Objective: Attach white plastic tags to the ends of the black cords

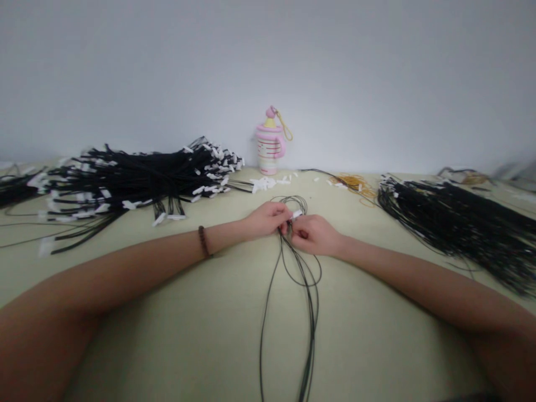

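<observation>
Both hands meet over the middle of the table, pinching a bunch of thin black cords [310, 312]. My left hand [268, 218] has its thumb and fingers closed on the cords from the left. Close against it, my right hand [316, 233] is curled with its fingertips on the same bunch. A small white tag [297, 214] shows between the hands at the top. Loops of cord stand out beyond the fingers, and long strands run down toward me past the bottom edge. The exact grip point is partly hidden by the fingers.
At the left lies a big pile of black cords with white ends [146, 173]. More black cords [456, 223] lie at the right. A pink and white cup [268, 148] stands by the wall. Loose white pieces [263, 183] and yellow bands [354, 184] lie behind my hands.
</observation>
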Available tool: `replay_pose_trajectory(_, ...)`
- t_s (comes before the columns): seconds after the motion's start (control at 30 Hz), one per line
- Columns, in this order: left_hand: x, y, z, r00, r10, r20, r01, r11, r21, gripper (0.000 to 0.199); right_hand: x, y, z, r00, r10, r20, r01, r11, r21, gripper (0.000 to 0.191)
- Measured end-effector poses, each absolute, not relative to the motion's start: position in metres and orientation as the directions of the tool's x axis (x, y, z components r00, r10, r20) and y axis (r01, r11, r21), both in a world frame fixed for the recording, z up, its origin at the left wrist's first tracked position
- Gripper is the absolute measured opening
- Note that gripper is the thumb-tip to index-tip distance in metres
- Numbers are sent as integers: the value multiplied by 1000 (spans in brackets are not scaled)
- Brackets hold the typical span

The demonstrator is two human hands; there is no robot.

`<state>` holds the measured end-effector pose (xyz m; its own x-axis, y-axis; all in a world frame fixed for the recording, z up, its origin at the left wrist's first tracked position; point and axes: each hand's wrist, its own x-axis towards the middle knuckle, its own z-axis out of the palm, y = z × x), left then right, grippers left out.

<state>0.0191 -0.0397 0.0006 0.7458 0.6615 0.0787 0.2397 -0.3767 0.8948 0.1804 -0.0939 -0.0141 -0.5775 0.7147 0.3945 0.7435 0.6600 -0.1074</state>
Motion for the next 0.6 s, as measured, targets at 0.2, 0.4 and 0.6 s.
replay_pose_trajectory(0.2,19,-40,0,742,662,105,233,-401,886,26,180,-94,-14,-580,710,399,737,666,-113,15)
replay_pose_trajectory(0.4,19,-39,-2,747,656,107,223,-399,890,26,180,-94,-15,-581,719,382,739,662,-122,15)
replay_pose_trajectory(0.6,19,-39,-1,750,654,104,225,-399,889,25,179,-95,-12,-583,716,383,738,664,-121,16)
